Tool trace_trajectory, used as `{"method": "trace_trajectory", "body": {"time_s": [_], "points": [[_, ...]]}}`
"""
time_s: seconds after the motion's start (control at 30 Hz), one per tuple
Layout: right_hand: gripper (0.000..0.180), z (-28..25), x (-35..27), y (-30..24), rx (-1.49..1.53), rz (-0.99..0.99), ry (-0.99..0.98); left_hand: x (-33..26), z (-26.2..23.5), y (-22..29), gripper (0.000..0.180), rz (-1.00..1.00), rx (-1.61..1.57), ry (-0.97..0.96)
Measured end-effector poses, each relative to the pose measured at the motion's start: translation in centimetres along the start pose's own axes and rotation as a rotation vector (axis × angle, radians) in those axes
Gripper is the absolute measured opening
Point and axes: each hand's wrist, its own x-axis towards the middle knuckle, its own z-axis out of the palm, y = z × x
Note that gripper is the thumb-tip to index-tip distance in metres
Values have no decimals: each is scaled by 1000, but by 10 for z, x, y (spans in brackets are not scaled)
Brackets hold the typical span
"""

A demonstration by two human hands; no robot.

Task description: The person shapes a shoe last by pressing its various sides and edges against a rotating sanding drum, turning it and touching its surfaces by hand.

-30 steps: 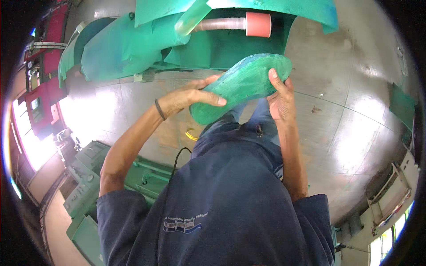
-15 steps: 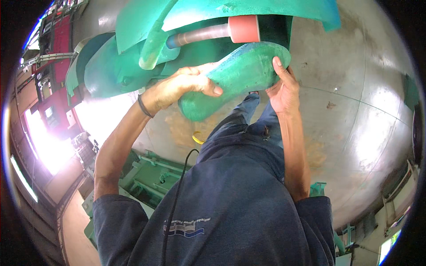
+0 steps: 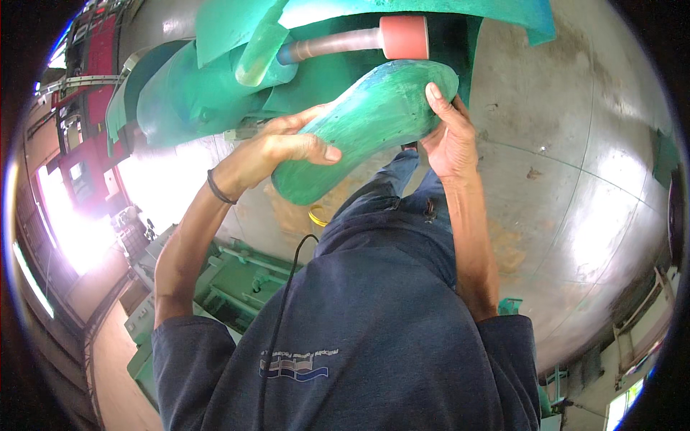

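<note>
Both my hands grip a green shoe sole (image 3: 370, 118), its broad face turned up toward me. My left hand (image 3: 291, 144) closes on its left side, thumb on the face and fingers hidden beneath. Around the wider far-right end, my right hand (image 3: 451, 140) is closed with its thumb on top. Just beyond the sole's far edge is a reddish sanding drum (image 3: 404, 37) on a pale shaft (image 3: 338, 44). A gap shows between drum and sole, though I cannot tell its depth.
A green machine hood (image 3: 431, 13) hangs over the drum, with a rounded green arm (image 3: 262, 54) at its left. Green machinery (image 3: 241, 276) stands at lower left. A yellow ring-shaped thing (image 3: 318, 215) lies on the concrete floor (image 3: 546, 187). A black cable (image 3: 277, 316) runs down my shirt.
The sole has shifted a little left in both hands, and its face is turned more fully toward me. More of a gap shows between it and the drum.
</note>
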Motion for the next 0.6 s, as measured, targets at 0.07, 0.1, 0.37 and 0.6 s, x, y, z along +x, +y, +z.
{"method": "trace_trajectory", "body": {"time_s": [0.07, 0.1, 0.37, 0.6], "points": [[31, 3, -1, 0, -6, 1, -12, -6, 2, 0, 74, 15, -6, 7], [31, 4, -2, 0, -8, 1, -14, -9, 3, 0, 74, 14, 7, 28], [29, -3, 5, 3, -2, 24, -40, -2, 2, 0, 85, 8, 57, 21], [28, -3, 7, 6, -20, 47, -34, -5, 1, -11, 82, 3, 31, 33]]}}
